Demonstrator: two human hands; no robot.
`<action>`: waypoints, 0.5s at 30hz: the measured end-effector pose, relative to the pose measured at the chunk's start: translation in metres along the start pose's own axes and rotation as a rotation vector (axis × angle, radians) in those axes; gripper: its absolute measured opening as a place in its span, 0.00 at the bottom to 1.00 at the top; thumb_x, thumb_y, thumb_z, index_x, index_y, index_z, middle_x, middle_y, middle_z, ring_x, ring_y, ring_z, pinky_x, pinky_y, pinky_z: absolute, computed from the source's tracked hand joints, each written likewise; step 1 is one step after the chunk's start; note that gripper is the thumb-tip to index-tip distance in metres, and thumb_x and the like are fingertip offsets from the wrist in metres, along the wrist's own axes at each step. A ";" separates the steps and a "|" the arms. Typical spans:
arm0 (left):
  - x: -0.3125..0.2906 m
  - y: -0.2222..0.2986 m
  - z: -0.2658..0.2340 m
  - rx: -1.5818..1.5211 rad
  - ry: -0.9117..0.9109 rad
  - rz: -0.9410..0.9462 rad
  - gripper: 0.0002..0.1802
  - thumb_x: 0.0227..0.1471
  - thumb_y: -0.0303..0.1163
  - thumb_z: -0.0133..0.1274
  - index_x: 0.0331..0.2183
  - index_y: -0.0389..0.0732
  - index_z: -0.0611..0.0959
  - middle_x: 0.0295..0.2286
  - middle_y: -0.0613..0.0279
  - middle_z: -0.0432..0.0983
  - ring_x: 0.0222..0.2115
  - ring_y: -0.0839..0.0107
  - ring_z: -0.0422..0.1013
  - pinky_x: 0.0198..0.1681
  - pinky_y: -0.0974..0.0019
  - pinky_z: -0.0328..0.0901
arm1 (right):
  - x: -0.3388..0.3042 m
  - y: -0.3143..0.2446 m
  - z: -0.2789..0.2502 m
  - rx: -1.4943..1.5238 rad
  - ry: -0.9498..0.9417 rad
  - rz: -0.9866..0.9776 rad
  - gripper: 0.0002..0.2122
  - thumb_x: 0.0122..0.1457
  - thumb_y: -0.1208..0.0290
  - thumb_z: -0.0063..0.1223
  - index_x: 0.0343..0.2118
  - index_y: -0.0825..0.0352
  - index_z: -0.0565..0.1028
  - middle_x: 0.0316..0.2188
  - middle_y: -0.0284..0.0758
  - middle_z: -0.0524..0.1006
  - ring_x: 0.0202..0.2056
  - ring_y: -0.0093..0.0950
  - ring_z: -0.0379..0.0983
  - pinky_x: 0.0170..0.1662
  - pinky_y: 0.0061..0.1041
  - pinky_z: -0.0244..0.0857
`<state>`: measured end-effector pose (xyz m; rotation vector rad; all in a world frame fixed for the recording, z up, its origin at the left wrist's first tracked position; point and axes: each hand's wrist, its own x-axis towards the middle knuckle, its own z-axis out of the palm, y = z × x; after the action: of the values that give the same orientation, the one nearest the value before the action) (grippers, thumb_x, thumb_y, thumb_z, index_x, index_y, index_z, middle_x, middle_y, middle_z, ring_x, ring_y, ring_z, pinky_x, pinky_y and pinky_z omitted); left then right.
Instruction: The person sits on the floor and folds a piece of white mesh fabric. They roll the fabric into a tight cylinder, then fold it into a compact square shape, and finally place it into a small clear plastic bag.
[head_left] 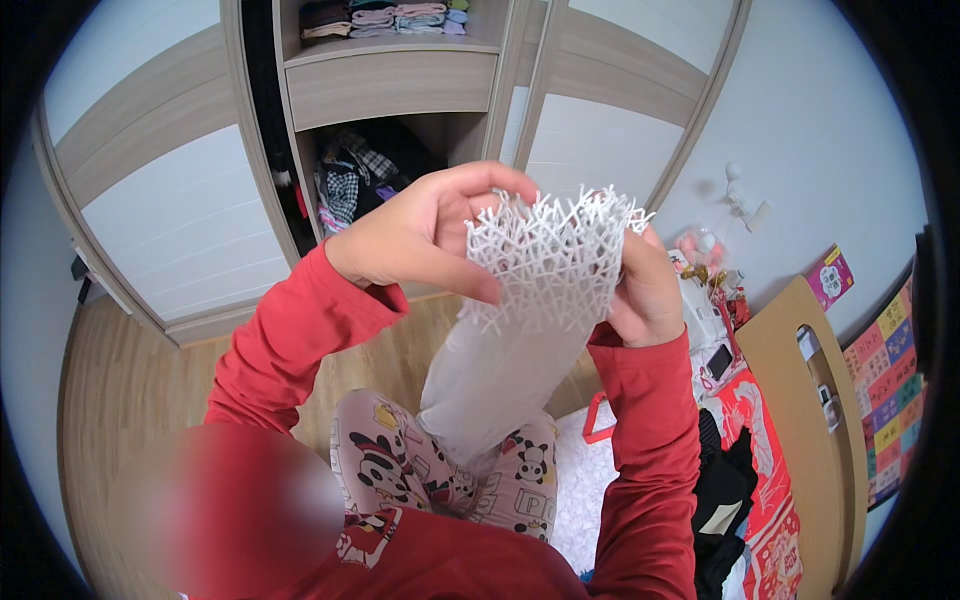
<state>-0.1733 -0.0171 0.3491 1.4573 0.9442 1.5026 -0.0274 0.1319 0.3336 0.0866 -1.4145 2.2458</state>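
Note:
A long white sleeve-like piece [520, 340] hangs in front of me, with a branching lattice rim at its top and a smooth, slightly see-through lower part. My left hand [425, 230] is closed on the left side of the lattice, thumb in front and fingers behind the upper edge. On the other side my right hand [645, 290] grips the right edge, its fingers partly hidden behind the piece. The lower end reaches down to my patterned trousers [375, 450]. What the piece is, I cannot tell for sure.
Ahead stands a wardrobe with a drawer [390, 88], folded clothes [400, 18] above it and a heap of clothes [355, 180] below. On the right are a tan board [800, 390], dark clothing [715, 500] and red-printed fabric [775, 540]. Wooden floor [130, 400] lies left.

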 end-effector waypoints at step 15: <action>-0.002 -0.018 -0.025 -0.084 0.102 0.072 0.13 0.40 0.24 0.56 0.31 0.41 0.71 0.27 0.67 0.68 0.23 0.85 0.62 0.26 0.82 0.58 | 0.006 0.010 -0.026 0.335 -0.140 0.112 0.11 0.55 0.70 0.39 0.36 0.71 0.70 0.33 0.38 0.74 0.34 0.29 0.72 0.40 0.28 0.66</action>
<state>-0.1969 -0.0111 0.3303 1.3789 0.8858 1.6624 -0.0321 0.1528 0.3155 0.2860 -1.1191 2.5961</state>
